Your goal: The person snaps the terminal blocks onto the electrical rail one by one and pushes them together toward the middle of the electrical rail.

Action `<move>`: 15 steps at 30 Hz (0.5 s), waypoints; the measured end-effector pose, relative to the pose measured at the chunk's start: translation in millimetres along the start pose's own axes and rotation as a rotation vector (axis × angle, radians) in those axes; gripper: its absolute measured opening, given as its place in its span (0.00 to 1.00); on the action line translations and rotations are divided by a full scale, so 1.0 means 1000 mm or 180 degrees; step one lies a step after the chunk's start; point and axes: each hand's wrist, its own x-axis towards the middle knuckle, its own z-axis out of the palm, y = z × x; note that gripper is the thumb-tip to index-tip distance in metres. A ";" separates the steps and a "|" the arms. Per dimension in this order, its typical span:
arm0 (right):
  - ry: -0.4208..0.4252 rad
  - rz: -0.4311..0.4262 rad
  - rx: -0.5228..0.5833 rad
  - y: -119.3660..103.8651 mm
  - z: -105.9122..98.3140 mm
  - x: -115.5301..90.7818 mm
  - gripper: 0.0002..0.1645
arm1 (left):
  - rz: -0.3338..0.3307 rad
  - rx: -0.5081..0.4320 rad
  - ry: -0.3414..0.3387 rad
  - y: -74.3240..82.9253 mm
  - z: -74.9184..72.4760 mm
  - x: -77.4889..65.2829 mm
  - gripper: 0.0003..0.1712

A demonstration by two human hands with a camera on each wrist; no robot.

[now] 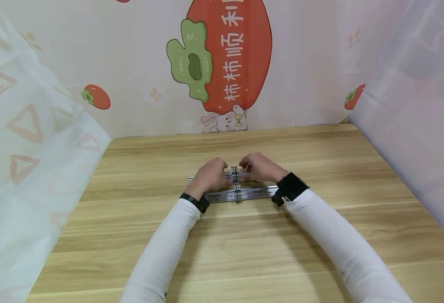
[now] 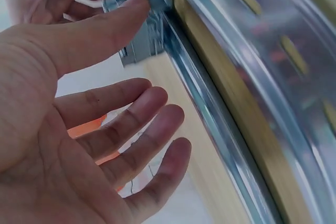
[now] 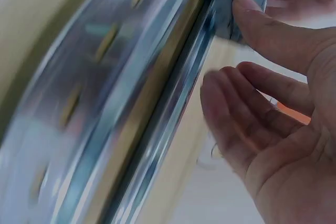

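Note:
Two slotted metal DIN rails lie parallel on the table, a near rail [image 1: 257,193] and a far rail [image 1: 191,179]. A small group of grey terminal blocks [image 1: 238,192] sits across the near one. More grey terminal blocks [image 1: 235,170] stand on the far rail, between the two hands. My left hand [image 1: 210,176] touches these far blocks with its thumb [image 2: 118,22], its other fingers spread loosely. From the other side my right hand [image 1: 262,169] rests its thumb [image 3: 262,24] against them, the remaining fingers loosely bent and apart from the blocks.
The wood-grain table [image 1: 237,252] spreads around the rails. Behind it hangs a white printed cloth [image 1: 301,75], with further cloth sides at left [image 1: 29,126] and right [image 1: 415,105]. Black straps with devices [image 1: 292,187] circle both wrists.

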 end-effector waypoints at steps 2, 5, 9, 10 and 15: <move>-0.0025 0.0099 -0.0077 0.007 -0.005 -0.006 0.32 | -0.0044 0.0131 0.0024 -0.007 -0.001 -0.005 0.32; -0.0096 0.0144 -0.0276 0.020 -0.013 -0.018 0.32 | -0.0149 0.0302 0.0046 -0.021 -0.006 -0.014 0.30; -0.0145 0.0159 -0.0519 0.037 -0.022 -0.032 0.29 | -0.0304 0.0404 0.0048 -0.039 -0.014 -0.026 0.28; -0.0137 0.0187 -0.0535 0.040 -0.023 -0.035 0.28 | -0.0340 0.0418 0.0049 -0.042 -0.015 -0.029 0.27; -0.0049 0.0244 -0.0511 0.044 -0.024 -0.041 0.28 | -0.0326 0.0391 0.0091 -0.050 -0.020 -0.033 0.28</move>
